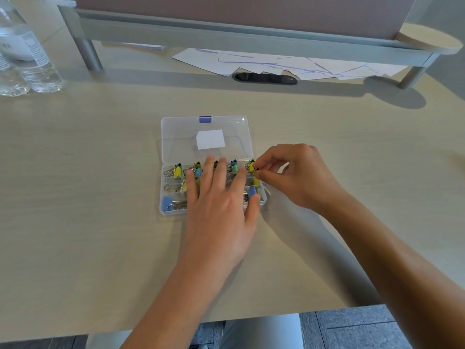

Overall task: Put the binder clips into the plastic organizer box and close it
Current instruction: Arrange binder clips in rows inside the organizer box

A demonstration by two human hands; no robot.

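Note:
A clear plastic organizer box (pixel 163 197) lies open at the middle of the table, its lid (pixel 181 137) flipped back with a blue latch and a white label. Several yellow, blue and green binder clips (pixel 177 171) fill its compartments. My left hand (pixel 219 197) lies flat over the box with straight, spread fingers covering the middle clips. My right hand (pixel 289 172) is at the box's right edge, thumb and forefinger pinching a yellow binder clip (pixel 251 166) at the top right compartment.
Two water bottles (pixel 27 59) stand at the far left. A grey monitor riser (pixel 226 34) spans the back, with loose papers (pixel 289 65) and a cable slot (pixel 265 78) under it. The table's front edge (pixel 176 328) is near my body.

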